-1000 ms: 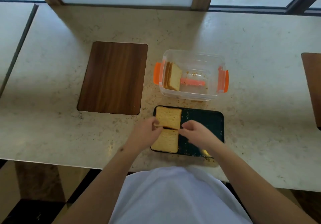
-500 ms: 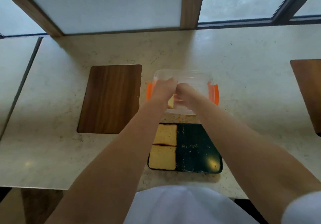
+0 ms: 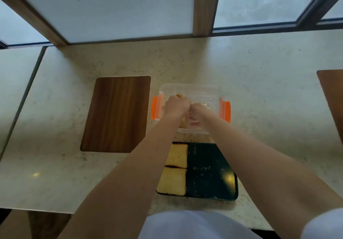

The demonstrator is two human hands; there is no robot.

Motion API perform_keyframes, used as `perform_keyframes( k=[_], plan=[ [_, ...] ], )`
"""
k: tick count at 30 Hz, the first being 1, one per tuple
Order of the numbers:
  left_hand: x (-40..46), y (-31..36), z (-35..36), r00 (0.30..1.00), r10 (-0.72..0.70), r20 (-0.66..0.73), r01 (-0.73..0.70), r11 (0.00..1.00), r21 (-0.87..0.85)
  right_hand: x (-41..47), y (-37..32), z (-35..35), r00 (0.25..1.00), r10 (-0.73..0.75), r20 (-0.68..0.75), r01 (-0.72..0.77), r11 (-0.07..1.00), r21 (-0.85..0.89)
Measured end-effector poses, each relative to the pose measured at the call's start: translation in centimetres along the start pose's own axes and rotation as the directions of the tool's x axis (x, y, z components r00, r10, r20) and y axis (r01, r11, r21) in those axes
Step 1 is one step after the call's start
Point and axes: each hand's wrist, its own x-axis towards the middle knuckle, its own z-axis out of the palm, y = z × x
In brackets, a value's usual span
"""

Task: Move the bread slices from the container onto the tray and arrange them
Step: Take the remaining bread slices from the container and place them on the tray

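A clear plastic container [image 3: 207, 90] with orange latches stands at the middle of the counter. Both my hands reach into it, knuckles touching. My left hand [image 3: 175, 107] is curled around the upright bread slices [image 3: 179, 96] at the container's left end; only their top edge and a lower corner show. My right hand [image 3: 199, 111] is curled just beside it, and its fingers are hidden. In front of the container lies a dark tray [image 3: 211, 173]. Two slices lie in the tray's left column, the far slice [image 3: 177, 155] touching the near slice [image 3: 172, 181].
A brown wooden board [image 3: 117, 114] lies left of the container. Another brown board [image 3: 332, 97] is cut off at the right edge. Windows with wooden frames run along the back. The counter's front edge is close to my body.
A second ago both hands were setting a slice on the tray. They have since reached forward into the container. Over the last half second they hardly moved.
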Motion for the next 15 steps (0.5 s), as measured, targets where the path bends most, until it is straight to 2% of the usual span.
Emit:
perform_keyframes(
  k=[3, 6, 9, 15],
  plan=[
    [0.5, -0.2, 0.6, 0.999, 0.047, -0.02, -0.041, 0.977, 0.207, 1.0, 0.5, -0.3, 0.999, 0.032, -0.029, -0.032, 0.999, -0.002],
    [0.8, -0.6, 1.1, 0.992, 0.114, -0.046, -0.09, 0.929, 0.36, 2.1, 0.9, -0.2, 1.0, 0.009, -0.001, -0.009, 0.998, 0.068],
    [1.1, -1.1, 1.1, 0.983, 0.141, -0.117, -0.095, 0.937, 0.336, 2.7, 1.7, -0.4, 0.998, -0.057, 0.017, 0.056, 0.995, 0.088],
    [1.9, -1.7, 1.0, 0.979, 0.199, -0.045, -0.173, 0.926, 0.336, 2.8, 2.0, -0.9, 0.995, -0.079, 0.066, 0.072, 0.992, 0.108]
  ],
)
